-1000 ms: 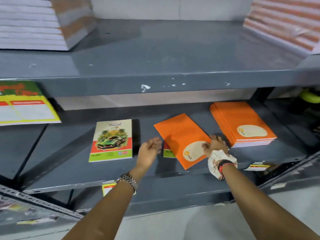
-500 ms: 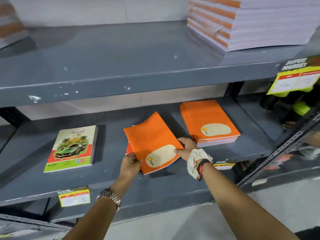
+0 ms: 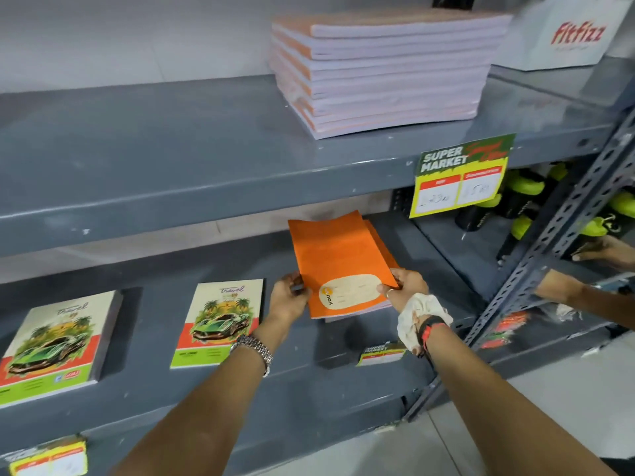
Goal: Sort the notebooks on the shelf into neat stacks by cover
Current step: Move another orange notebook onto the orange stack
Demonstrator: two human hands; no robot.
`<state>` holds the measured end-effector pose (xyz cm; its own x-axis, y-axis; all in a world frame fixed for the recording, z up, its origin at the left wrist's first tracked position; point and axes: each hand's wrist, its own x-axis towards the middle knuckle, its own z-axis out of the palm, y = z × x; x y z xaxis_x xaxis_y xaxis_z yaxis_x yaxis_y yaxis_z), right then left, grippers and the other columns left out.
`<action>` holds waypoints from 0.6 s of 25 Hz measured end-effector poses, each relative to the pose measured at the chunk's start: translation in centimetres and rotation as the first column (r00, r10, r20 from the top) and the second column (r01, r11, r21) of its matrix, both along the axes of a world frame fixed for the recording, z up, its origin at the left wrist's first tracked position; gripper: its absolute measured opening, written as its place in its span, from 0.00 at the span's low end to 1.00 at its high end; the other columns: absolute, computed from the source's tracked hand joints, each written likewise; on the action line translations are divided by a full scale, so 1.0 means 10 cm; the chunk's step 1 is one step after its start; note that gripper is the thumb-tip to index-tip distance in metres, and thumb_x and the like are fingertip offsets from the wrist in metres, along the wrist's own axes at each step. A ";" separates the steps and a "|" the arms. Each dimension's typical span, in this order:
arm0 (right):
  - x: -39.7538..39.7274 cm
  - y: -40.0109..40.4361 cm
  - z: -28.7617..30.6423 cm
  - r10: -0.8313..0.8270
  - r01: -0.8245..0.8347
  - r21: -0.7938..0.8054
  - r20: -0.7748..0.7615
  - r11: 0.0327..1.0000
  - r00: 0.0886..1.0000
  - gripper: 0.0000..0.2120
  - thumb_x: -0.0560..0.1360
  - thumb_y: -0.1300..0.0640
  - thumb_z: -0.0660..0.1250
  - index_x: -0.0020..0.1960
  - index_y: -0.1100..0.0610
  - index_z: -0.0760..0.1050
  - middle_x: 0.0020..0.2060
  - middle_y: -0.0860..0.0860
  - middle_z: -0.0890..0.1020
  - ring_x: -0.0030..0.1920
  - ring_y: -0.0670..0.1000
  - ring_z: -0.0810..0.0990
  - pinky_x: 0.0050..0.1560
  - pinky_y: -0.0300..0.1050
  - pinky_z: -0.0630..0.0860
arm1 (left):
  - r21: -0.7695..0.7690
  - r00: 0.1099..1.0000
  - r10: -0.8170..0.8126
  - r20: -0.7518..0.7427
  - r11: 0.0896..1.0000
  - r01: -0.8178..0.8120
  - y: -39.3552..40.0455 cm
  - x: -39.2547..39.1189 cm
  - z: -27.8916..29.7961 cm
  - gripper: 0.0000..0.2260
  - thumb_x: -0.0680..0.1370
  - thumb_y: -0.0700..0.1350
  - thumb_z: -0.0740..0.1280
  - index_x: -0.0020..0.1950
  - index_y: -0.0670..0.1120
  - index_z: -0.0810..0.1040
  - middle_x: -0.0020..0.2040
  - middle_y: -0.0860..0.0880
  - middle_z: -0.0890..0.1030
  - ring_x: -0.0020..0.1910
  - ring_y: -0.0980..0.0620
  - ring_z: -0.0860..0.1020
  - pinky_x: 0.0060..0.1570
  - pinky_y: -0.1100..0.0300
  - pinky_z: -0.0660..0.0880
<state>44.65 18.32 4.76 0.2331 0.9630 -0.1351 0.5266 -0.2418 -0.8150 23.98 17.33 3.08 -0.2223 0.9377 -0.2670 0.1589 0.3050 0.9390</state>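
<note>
Grey shelf (image 3: 206,159), orange notebook (image 3: 330,255) — perhaps stacked

A price tag (image 3: 460,176) hangs at the upper shelf's right edge; far right, a white Fitfizz sign (image 3: 567,32).

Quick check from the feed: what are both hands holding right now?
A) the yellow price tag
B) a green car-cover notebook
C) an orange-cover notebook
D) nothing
C: the left hand and right hand grip opposite edges of the orange notebook; the two car-cover notebooks lie untouched on the shelf.
</note>
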 end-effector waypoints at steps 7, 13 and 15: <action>0.24 0.40 -0.28 -0.004 0.022 -0.130 0.135 0.991 0.991 0.12 0.72 0.61 0.67 0.54 0.59 0.78 0.54 0.61 0.82 0.63 0.62 0.74 0.62 0.48 0.71 | -0.031 0.989 -0.076 -0.127 0.997 0.072 0.35 0.16 -0.32 0.21 0.74 0.38 0.67 0.66 0.39 0.69 0.62 0.40 0.77 0.61 0.41 0.76 0.62 0.47 0.73; -0.16 0.10 -0.17 -0.108 0.056 0.143 0.394 0.988 0.913 0.22 0.69 0.61 0.66 0.63 0.54 0.71 0.61 0.56 0.73 0.63 0.61 0.68 0.63 0.58 0.69 | 0.054 0.930 0.049 -0.365 0.998 -0.032 0.09 -0.42 -0.37 0.21 0.74 0.37 0.67 0.66 0.41 0.70 0.64 0.37 0.73 0.63 0.40 0.73 0.63 0.53 0.69; -0.51 -0.11 -0.18 -0.044 -0.063 0.265 0.377 0.962 0.925 0.19 0.68 0.63 0.65 0.58 0.53 0.76 0.55 0.56 0.77 0.57 0.61 0.73 0.56 0.58 0.74 | 0.093 0.870 0.133 -0.474 0.991 -0.101 -0.14 -0.72 -0.40 0.21 0.74 0.36 0.65 0.67 0.42 0.69 0.65 0.37 0.70 0.64 0.39 0.70 0.66 0.52 0.66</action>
<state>39.57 17.21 2.92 0.2059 0.9528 0.2232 0.8072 -0.0364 -0.5892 16.82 15.93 -0.92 -0.4171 0.9079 -0.0415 0.5597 0.2926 0.7753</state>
